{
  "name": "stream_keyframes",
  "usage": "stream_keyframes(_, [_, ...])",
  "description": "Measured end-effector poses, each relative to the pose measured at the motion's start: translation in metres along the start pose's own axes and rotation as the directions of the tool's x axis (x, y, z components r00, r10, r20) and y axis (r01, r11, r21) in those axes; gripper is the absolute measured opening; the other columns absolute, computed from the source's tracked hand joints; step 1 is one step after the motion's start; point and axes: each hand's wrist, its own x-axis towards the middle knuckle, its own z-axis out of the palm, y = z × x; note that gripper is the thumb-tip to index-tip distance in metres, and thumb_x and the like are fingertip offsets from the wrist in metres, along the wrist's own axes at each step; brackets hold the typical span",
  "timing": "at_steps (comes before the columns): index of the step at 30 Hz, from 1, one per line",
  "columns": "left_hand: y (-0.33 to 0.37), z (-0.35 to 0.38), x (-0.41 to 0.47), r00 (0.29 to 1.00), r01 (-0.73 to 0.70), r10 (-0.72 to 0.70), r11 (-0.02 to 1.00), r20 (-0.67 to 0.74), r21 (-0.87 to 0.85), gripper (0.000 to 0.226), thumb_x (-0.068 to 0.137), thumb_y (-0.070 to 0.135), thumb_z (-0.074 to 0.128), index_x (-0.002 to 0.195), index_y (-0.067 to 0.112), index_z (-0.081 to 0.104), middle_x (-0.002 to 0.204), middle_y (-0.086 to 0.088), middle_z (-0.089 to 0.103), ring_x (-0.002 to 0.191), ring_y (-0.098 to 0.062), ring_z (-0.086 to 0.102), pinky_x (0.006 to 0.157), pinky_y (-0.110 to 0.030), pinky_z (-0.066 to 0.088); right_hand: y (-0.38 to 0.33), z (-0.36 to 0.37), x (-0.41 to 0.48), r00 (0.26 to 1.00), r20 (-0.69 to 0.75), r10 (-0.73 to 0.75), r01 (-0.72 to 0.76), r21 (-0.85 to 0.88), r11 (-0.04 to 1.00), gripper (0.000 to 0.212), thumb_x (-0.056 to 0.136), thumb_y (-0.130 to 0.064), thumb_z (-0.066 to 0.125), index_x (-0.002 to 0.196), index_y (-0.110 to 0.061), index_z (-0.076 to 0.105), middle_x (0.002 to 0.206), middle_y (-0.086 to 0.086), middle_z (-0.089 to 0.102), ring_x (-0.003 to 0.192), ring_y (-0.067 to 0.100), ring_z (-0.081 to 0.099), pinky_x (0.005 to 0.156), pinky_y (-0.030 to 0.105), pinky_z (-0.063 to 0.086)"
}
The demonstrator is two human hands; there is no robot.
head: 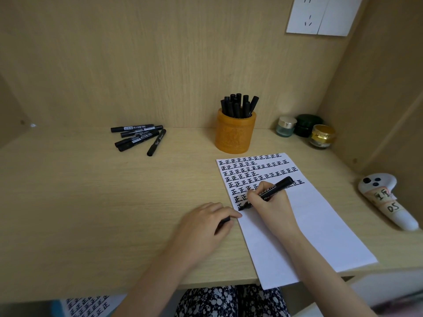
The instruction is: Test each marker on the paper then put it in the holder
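My right hand [272, 202] grips a black marker [278, 186], and its tip touches the white paper [309, 225] at the left end of a row of written characters. Beside the paper's left edge my left hand [203, 227] rests on the desk, holding the marker's black cap [225, 220] under curled fingers. An orange-yellow holder [235, 133] stands behind the paper with several black markers in it. A loose pile of several black markers [139, 137] lies at the back left of the desk.
Three small jars [304, 130] stand at the back right corner. A white handheld controller [386, 200] with paper labels lies on the right. A wall socket [320, 14] is up right. The desk's front edge [160, 291] runs below my forearms.
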Motion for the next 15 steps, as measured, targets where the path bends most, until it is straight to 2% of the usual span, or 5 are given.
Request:
stream_keyframes(6, [0.0001, 0.0, 0.0, 1.0, 0.003, -0.003, 1.0, 0.01, 0.008, 0.027, 0.096, 0.036, 0.041, 0.119, 0.041, 0.054, 0.107, 0.023, 0.057, 0.099, 0.005, 0.047, 0.084, -0.015, 0.036, 0.0021, -0.0046, 0.002, 0.996, -0.085, -0.002, -0.001, -0.029, 1.0, 0.023, 0.079, -0.002, 0.062, 0.069, 0.01, 0.046, 0.06, 0.007, 0.044, 0.053, 0.007, 0.038, 0.047, 0.015, 0.029])
stream_keyframes(9, [0.0002, 0.0006, 0.0004, 1.0, -0.004, 0.004, 1.0, 0.005, 0.001, 0.026, 0.096, 0.035, 0.042, 0.118, 0.042, 0.055, 0.107, 0.023, 0.057, 0.097, 0.007, 0.045, 0.082, -0.014, 0.034, 0.0037, -0.006, 0.0022, 0.995, -0.101, -0.006, 0.003, -0.028, 1.0, 0.023, 0.079, -0.001, 0.061, 0.07, 0.013, 0.045, 0.06, 0.008, 0.042, 0.053, 0.007, 0.036, 0.048, 0.016, 0.029])
stream_keyframes(12, [-0.0006, 0.001, 0.0006, 1.0, -0.012, 0.012, 1.0, 0.001, 0.0, 0.027, 0.096, 0.035, 0.042, 0.119, 0.041, 0.055, 0.106, 0.023, 0.056, 0.093, 0.009, 0.04, 0.081, -0.013, 0.031, 0.0033, -0.0063, 0.0017, 0.994, -0.105, -0.003, 0.002, -0.009, 1.0, 0.021, 0.079, 0.0, 0.062, 0.067, 0.01, 0.047, 0.057, 0.004, 0.045, 0.051, 0.005, 0.039, 0.048, 0.014, 0.031])
stream_keyframes(15, [-0.0007, 0.0003, 0.0004, 1.0, -0.021, 0.021, 1.0, -0.004, 0.001, 0.027, 0.096, 0.036, 0.042, 0.12, 0.041, 0.054, 0.101, 0.025, 0.053, 0.092, 0.009, 0.041, 0.081, -0.013, 0.033, 0.0036, -0.0085, 0.0034, 0.991, -0.13, 0.019, -0.006, 0.097, 0.995, 0.026, 0.084, -0.002, 0.062, 0.061, -0.005, 0.05, 0.051, -0.008, 0.045, 0.049, 0.0, 0.041, 0.051, 0.012, 0.033])
